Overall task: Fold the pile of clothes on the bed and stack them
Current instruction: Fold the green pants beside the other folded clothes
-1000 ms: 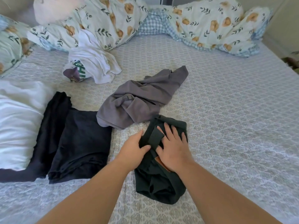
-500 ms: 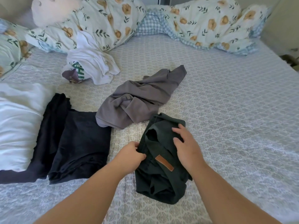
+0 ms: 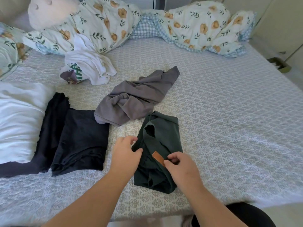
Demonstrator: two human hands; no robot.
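A dark green garment (image 3: 161, 141) lies partly folded on the patterned bedspread (image 3: 229, 128), near the front edge of the bed and a little right of centre. A small tan patch (image 3: 158, 158) shows on its upper layer. The left hand (image 3: 125, 154) sits at the garment's left edge with its fingers curled onto the cloth; whether it truly pinches the fabric cannot be told. The right hand (image 3: 182, 167) rests on the near right part of the garment, just beside the patch, its fingers curled and seeming to nip a fold of the cloth.

Just beyond the green piece, touching its far edge, a grey garment (image 3: 136, 99) lies crumpled. To the left, dark navy clothes (image 3: 77, 140) lie flat, next to a white pillow (image 3: 18, 120) at the far left. Farther back on the left sits a rumpled white shirt (image 3: 88, 66) with green print. A floral quilt (image 3: 196, 25) is bunched along the far side of the bed.
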